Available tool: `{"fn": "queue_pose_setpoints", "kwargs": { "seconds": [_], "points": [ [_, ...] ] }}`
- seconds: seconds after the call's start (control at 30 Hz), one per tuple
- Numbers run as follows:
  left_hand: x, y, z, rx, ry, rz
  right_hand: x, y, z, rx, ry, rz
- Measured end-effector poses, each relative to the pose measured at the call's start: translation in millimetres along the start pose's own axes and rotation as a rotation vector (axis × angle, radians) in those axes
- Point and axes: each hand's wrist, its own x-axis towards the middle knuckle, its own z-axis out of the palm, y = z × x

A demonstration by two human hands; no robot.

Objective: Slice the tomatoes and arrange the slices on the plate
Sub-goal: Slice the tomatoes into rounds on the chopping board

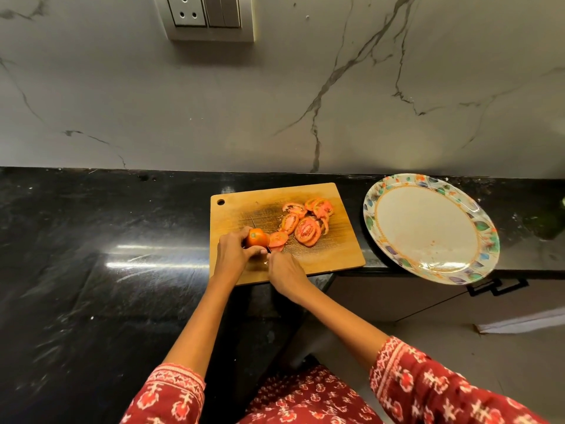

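I see a wooden cutting board lying on the black counter, with its hanging hole at the far left corner. My left hand curls round the uncut part of a tomato near the board's left side, fingers over the top and thumb at the near side, pressing it down on the wood. My right hand is closed round the handle of a knife, of which I can make out only a thin dark blade tip poking up behind the tomato and a dark bit by the fingers; the handle itself is hidden in the fist. The blade stands at the tomato's right face, where a fresh slice leans just beside it. More tomato slices lie overlapping in a loose heap toward the board's far right quarter, cut faces up. The plate, with a floral rim and a pale centre, sits on the counter to the right of the board, apart from it, its near edge jutting past the counter's edge; no slice lies on it, only a few reddish specks. Behind runs a veined marble wall with a switch panel at the top. Red patterned sleeves cover both forearms
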Motion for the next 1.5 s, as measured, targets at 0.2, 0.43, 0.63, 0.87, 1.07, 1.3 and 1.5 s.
{"fn": "queue_pose_setpoints", "kwargs": {
  "seconds": [0.2,0.43,0.63,0.87,1.07,1.3,1.5],
  "points": [
    [1.4,1.3,-6.3,-0.067,-0.007,0.015,-29.0,22.6,11.1,-0.122,-0.02,0.003],
    [-1.2,-0.9,-6.4,-0.086,-0.011,0.006,-41.1,35.4,8.3,-0.075,0.048,0.021],
    [-4.9,6.3,-0.9,-0.085,-0.029,0.035,-27.0,16.3,-11.8,0.178,0.088,0.008],
    [-9.4,2.8,0.0,-0.225,0.03,0.005,-34.4,4.3,-32.7,0.369,0.081,0.034],
    [-10.3,3.2,1.3,-0.339,0.065,-0.026,-37.6,3.1,-17.2,0.018,0.174,-0.005],
    [-5.9,5.0,1.9,-0.285,0.05,-0.014,-35.8,-0.1,-12.8,-0.049,0.185,0.026],
    [-4.8,8.7,3.9,-0.249,0.063,-0.016,-36.2,-2.4,-11.5,-0.051,0.204,0.009]
  ]
}}
